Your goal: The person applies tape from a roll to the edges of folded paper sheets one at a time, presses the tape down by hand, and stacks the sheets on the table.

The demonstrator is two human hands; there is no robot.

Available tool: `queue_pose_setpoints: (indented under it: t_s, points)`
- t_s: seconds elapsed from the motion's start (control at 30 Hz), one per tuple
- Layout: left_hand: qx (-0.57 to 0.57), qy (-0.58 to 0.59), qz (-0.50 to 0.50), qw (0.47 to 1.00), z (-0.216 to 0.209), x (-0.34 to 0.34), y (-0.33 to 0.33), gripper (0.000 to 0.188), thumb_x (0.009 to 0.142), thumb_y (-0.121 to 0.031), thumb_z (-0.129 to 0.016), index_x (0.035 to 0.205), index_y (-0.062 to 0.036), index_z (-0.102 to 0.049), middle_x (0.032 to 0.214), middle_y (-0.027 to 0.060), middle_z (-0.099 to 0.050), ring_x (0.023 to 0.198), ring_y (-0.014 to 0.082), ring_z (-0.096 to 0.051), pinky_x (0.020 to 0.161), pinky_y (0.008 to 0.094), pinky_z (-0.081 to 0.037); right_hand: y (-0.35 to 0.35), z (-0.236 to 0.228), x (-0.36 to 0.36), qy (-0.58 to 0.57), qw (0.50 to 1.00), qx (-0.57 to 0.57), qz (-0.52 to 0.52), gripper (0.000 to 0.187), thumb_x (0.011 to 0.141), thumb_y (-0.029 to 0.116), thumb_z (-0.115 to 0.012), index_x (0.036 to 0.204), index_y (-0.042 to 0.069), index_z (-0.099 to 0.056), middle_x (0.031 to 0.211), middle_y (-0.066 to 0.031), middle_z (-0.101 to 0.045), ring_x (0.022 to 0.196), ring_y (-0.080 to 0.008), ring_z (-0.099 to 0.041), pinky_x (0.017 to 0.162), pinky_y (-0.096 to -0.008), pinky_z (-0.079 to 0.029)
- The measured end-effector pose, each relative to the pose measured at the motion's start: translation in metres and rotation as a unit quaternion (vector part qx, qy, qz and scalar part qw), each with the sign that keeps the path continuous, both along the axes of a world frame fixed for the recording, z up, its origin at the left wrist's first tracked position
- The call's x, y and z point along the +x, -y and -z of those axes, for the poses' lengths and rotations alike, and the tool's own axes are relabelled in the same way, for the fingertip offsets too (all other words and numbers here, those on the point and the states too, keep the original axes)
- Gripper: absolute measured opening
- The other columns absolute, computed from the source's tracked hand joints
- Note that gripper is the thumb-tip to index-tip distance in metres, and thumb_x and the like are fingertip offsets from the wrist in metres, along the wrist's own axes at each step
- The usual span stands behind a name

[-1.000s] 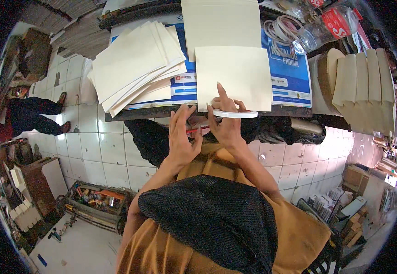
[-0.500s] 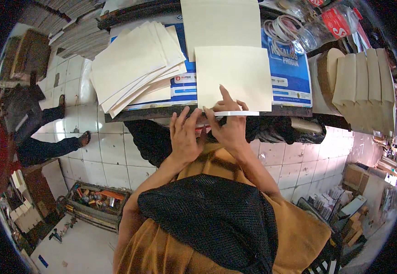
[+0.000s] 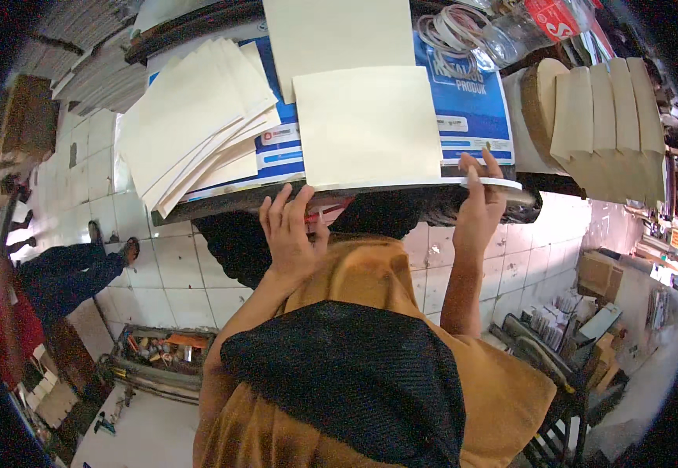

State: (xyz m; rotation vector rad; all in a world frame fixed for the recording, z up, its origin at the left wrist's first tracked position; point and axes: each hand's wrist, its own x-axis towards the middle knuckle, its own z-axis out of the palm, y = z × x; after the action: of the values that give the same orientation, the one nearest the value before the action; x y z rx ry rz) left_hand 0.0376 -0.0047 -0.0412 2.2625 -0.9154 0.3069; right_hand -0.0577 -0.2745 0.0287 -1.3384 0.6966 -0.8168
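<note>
A cream sheet of paper (image 3: 366,129) lies at the front edge of the table, overlapping a second cream sheet (image 3: 339,35) behind it. My left hand (image 3: 292,238) is at the sheet's lower left corner, its fingers apart and the tips at the table edge. Out past the sheet's lower right corner, my right hand (image 3: 482,199) grips a thin, flat white strip (image 3: 507,184) that sticks out to the right. The strip's exact kind cannot be made out. To the left, several cream sheets (image 3: 191,117) lie fanned in a loose pile.
Blue printed sheets (image 3: 475,109) cover the tabletop. At the back right lie a coil of pale cord (image 3: 454,31) and a clear plastic bottle (image 3: 511,39). Thick cream paper blocks (image 3: 608,129) stand at right. A person's legs (image 3: 74,273) show on the left.
My right hand has slid right along the sheet's front edge with the white strip, away from my left hand. My left hand stays near the lower left corner. The whole view has shifted slightly.
</note>
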Motion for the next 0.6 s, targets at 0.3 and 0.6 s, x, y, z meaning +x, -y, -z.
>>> queue_pose_setpoints:
  t_s: [0.3,0.6]
  points:
    - [0.099,-0.009,0.004,0.995,-0.009,-0.003,0.001,0.057,0.086,-0.02,-0.069,0.142,-0.0161,-0.061,0.135,0.0073,-0.058,0.139,0.0329,-0.042,0.119,0.0559,-0.024,0.021,0.044,-0.003,-0.186,0.868,-0.457,0.06,0.031,0.095,0.007,-0.069,0.125,0.002,-0.065,0.127,-0.0182,-0.068,0.118,-0.0347,-0.063,0.105,-0.0435,-0.044]
    - [0.099,0.0,-0.003,0.995,-0.011,-0.001,0.003,0.053,0.087,-0.02,-0.068,0.14,-0.0134,-0.062,0.137,0.0077,-0.058,0.139,0.033,-0.041,0.118,0.055,-0.025,0.02,0.044,-0.007,-0.257,0.835,-0.485,0.025,0.042,0.095,0.009,-0.067,0.136,0.003,-0.06,0.118,-0.0109,-0.07,0.11,-0.03,-0.062,0.107,-0.0464,-0.036]
